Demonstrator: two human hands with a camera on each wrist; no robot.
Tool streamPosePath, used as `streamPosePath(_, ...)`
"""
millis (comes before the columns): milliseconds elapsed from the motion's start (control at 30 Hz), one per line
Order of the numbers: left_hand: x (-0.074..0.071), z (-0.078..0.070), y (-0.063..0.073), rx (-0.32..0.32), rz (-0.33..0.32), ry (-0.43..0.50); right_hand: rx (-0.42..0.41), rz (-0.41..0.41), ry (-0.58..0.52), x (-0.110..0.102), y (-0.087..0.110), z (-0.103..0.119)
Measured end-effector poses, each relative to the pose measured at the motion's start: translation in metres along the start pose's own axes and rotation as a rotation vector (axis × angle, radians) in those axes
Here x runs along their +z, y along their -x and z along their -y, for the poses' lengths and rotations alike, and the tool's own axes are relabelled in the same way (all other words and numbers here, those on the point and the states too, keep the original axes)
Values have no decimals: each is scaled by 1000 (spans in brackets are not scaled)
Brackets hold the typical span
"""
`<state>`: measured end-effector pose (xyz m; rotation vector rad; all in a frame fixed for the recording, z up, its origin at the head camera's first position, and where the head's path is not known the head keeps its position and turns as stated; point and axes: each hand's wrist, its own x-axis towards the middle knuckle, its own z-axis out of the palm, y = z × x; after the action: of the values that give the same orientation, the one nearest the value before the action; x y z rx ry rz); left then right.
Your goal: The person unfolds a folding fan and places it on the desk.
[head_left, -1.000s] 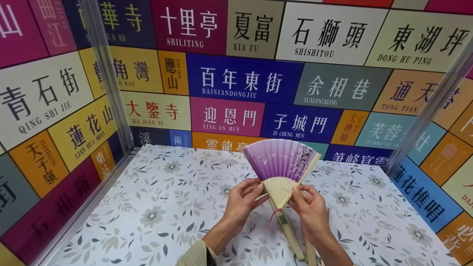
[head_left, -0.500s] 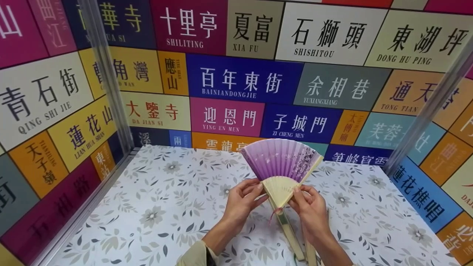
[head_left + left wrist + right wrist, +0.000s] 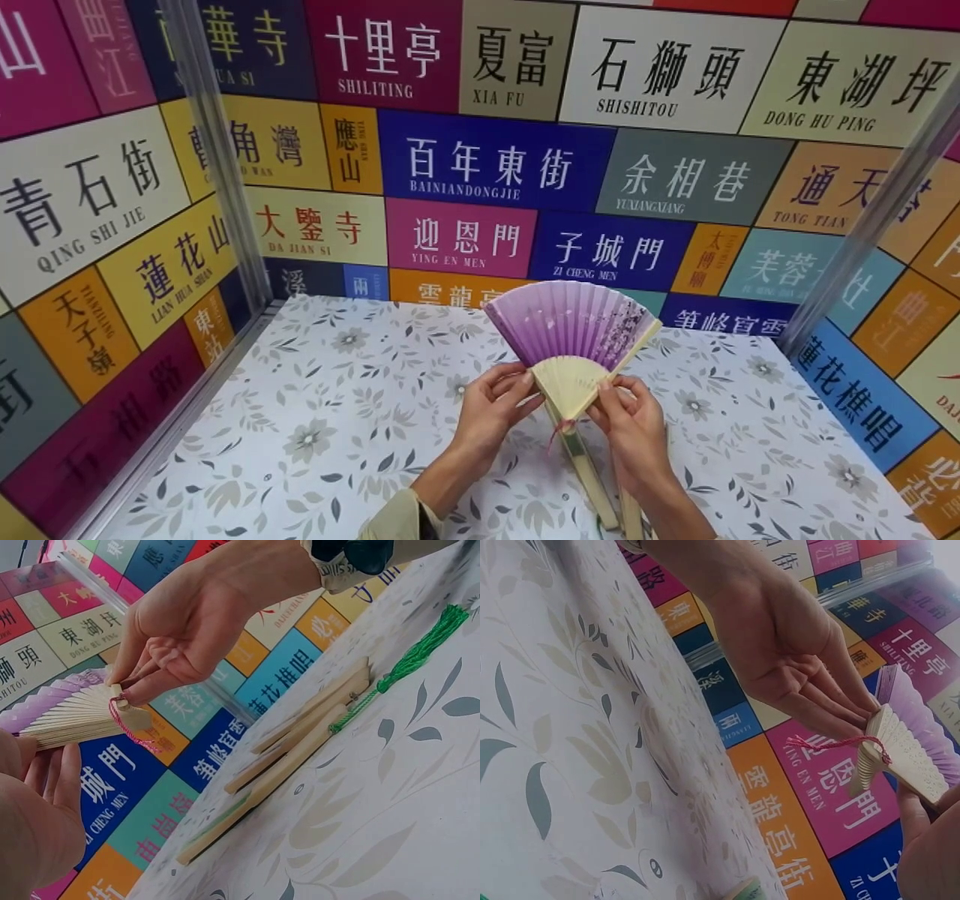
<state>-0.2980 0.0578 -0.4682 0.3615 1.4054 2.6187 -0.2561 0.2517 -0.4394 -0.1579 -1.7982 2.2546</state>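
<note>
A purple folding fan (image 3: 574, 330) with pale ribs is spread above the table, its blossom pattern on the right side. My left hand (image 3: 491, 409) pinches its left edge stick between thumb and fingers. At the opposite edge stick, my right hand (image 3: 637, 427) pinches with thumb and curled fingers. A pink cord (image 3: 840, 744) hangs from the fan's pivot. In the left wrist view, the fan's ribs (image 3: 82, 709) stretch between both hands. Folded fans (image 3: 255, 802) lie on the table below, partly hidden behind the right forearm in the head view.
A green tassel (image 3: 427, 645) is tied to one folded fan. The table (image 3: 315, 480) has a white cover printed with grey flowers and leaves. Around it stand panels (image 3: 495, 157) of coloured blocks with lettering, joined by metal posts (image 3: 225, 150) at the corners.
The purple fan has spread a little wider, its right edge moving outward with my right hand. My left hand stays almost still.
</note>
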Motion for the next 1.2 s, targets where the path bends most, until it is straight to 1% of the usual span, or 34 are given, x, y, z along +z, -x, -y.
streamPosePath(500,0,0,-1,-6,-25,3,-17,-6,-58,-1,-1,-1)
streamPosePath(733,0,2,-1,1,-19,39,-51,-3,-104,-2,-2,-3)
streamPosePath(933,0,2,-1,2,-17,59,-49,-16,-119,-2,-1,-3)
streamPosePath(1200,0,2,-2,3,-26,62,-21,-28,-100,-2,-1,-2)
